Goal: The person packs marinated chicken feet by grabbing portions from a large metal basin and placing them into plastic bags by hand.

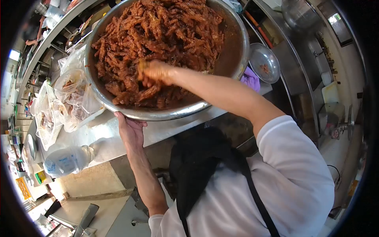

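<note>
A large round metal basin is heaped with glossy red-brown pieces that look like sauced chicken feet. My left hand grips the near-left part of the rim from below, its fingers pressed to the outer edge. Reaching in from the right, my right hand is down among the chicken feet near the middle front of the heap. Sauce coats it, and motion smears its fingers, so I cannot make out whether they close on any piece.
Under the basin lies a steel table. To its left are a white plastic basket, filled plastic bags and a large clear bottle on its side. A small metal bowl and a purple cloth lie on the right.
</note>
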The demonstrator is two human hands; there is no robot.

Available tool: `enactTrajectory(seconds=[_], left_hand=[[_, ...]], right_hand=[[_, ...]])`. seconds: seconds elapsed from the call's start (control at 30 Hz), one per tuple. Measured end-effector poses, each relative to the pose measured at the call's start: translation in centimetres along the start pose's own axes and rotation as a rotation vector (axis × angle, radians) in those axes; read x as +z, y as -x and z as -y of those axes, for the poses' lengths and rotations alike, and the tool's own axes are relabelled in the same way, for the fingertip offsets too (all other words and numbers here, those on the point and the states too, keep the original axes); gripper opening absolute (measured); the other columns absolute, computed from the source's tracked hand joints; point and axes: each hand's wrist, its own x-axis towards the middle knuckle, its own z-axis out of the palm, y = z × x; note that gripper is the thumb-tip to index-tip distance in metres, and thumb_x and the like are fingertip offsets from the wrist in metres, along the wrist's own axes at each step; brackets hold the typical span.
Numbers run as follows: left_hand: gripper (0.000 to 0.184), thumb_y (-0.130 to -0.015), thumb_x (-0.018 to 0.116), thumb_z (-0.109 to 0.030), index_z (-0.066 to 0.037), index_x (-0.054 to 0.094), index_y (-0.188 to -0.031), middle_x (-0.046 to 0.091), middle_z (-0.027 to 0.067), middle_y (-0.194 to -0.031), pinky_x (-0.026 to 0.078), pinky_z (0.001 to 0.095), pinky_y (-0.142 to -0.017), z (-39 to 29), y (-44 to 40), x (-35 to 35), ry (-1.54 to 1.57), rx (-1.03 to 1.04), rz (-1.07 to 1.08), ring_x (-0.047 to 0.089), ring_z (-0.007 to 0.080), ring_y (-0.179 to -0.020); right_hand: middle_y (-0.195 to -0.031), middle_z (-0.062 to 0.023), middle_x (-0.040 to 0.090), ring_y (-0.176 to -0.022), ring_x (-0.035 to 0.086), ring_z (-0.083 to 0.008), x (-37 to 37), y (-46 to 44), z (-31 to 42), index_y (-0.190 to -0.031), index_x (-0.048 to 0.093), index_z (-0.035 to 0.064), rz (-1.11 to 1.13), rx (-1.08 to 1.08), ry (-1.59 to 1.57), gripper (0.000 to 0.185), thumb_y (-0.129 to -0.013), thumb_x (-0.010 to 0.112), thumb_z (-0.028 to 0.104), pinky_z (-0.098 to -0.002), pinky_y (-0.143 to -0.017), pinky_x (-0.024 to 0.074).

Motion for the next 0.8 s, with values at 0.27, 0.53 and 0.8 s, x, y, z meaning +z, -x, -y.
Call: enactTrajectory(seconds=[0.27,0.53,0.8], left_hand=[[0.053,-0.099,0.033,-0.050,-0.005,0.045,-0.124,0.064,0.0123,-0.100,0.054,0.0320,-0.051,-0.3,-0.1,0.1,-0.022,-0.027,0.004,0.066,0.0208,-0.073],[0.054,-0.100,0.032,-0.049,-0.002,0.046,-0.122,0.065,0.0148,-0.097,0.055,0.0323,-0.051,-0.8,0.2,0.8,-0.021,-0.049,-0.023,0.067,0.0226,-0.073],[0.031,-0.097,0.049,-0.027,0.001,0.061,-0.101,0.065,0.0108,-0.078,0.051,0.0283,-0.056,-10.1,2.7,-5.3,-0.871,0.567,-0.419,0.060,0.0163,-0.061]], right_hand=[[-0.083,-0.0074,0.066,-0.060,0.065,-0.0126,-7.8,7.2,7.8,-0.107,0.055,0.0060,-0.343,-0.130,-0.013,0.021,-0.092,0.057,0.021,-0.0219,-0.044,0.0523],[-0.083,-0.0083,0.058,-0.075,0.057,-0.0204,-6.3,3.2,5.4,-0.095,0.055,0.0041,-0.655,-0.459,0.857,0.023,-0.082,0.067,0.020,-0.0392,-0.069,0.0484],[-0.101,-0.0233,0.060,-0.096,0.059,-0.0405,-0.7,1.7,2.9,-0.111,0.053,0.0031,-0.216,-0.329,1.363,0.038,-0.082,0.065,0.026,-0.0530,-0.078,0.0466]])
